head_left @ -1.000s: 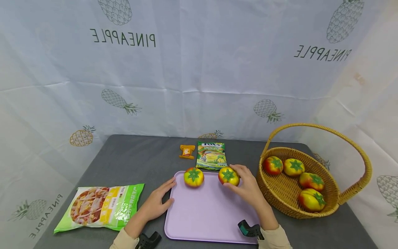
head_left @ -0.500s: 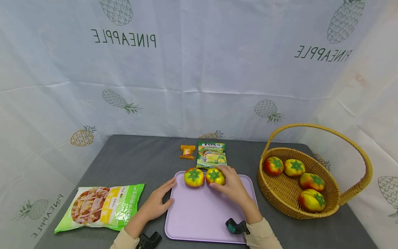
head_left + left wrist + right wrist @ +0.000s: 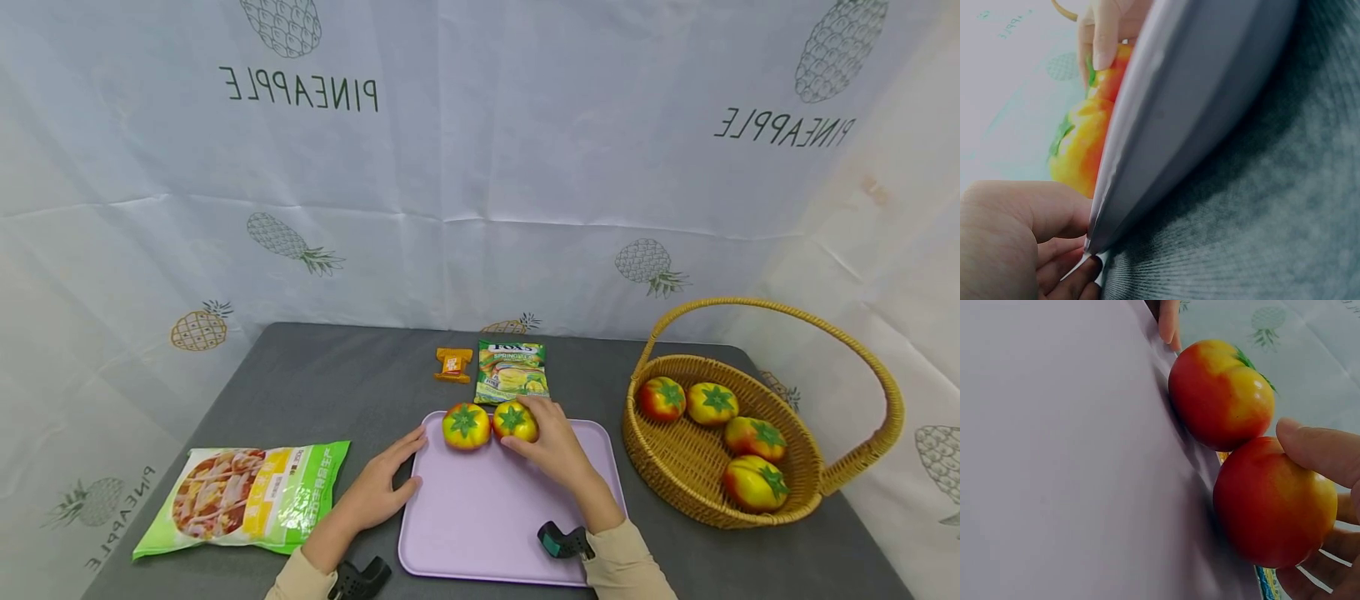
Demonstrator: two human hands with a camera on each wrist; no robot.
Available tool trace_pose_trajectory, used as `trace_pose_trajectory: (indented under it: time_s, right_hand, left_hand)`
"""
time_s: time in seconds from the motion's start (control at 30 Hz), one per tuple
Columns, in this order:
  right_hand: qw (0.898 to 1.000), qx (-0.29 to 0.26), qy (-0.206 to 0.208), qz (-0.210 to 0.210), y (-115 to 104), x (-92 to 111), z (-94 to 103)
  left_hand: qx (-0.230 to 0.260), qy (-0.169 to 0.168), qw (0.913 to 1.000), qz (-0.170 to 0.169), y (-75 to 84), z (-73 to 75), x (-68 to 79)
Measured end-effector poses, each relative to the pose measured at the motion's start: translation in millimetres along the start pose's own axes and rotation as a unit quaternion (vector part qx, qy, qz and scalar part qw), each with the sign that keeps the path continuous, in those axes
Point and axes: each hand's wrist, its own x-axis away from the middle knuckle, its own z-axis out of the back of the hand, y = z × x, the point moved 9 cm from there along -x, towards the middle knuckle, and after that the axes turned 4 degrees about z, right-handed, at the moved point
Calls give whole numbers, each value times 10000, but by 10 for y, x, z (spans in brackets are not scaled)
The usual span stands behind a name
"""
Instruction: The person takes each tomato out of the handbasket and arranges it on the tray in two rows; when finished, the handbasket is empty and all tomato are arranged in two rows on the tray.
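Note:
On the lilac tray [image 3: 498,517], two red-and-yellow, tomato-like fruits with green star-shaped tops sit side by side near the far rim. My right hand [image 3: 553,442] holds the right fruit [image 3: 514,422], thumb on one side and fingers on the other; in the right wrist view this fruit [image 3: 1272,506] meets the left fruit [image 3: 1219,394]. My left hand [image 3: 378,486] rests at the tray's left rim, its index finger stretched toward the far corner and its thumb at the edge. The left wrist view shows that thumb [image 3: 1063,212] against the rim.
A wicker basket [image 3: 667,492] with a tall handle and several similar fruits stands at the right. Behind the tray lie a green FOX'S candy bag [image 3: 512,371] and a small orange packet [image 3: 453,365]. A green-and-white food bag [image 3: 300,492] lies at the left.
My right hand has moved left along the far side of the tray with its fruit, bringing it beside the other one. My left hand has stayed at the tray's left rim.

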Motion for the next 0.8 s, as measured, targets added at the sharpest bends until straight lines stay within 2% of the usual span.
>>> trace_pose_trajectory:
  time_s: [0.3, 0.6, 0.8]
  right_hand:
    - [9993, -115, -333, -130, 18, 28, -56]
    - [9981, -95, -519, -322, 52, 37, -74]
    - [9981, -30, -545, -277, 36, 66, -45]
  left_hand:
    - [57, -50, 10000, 53, -8, -10, 5]
    - [59, -89, 9999, 90, -6, -9, -4]
    - [89, -104, 9998, 127, -6, -2, -1]
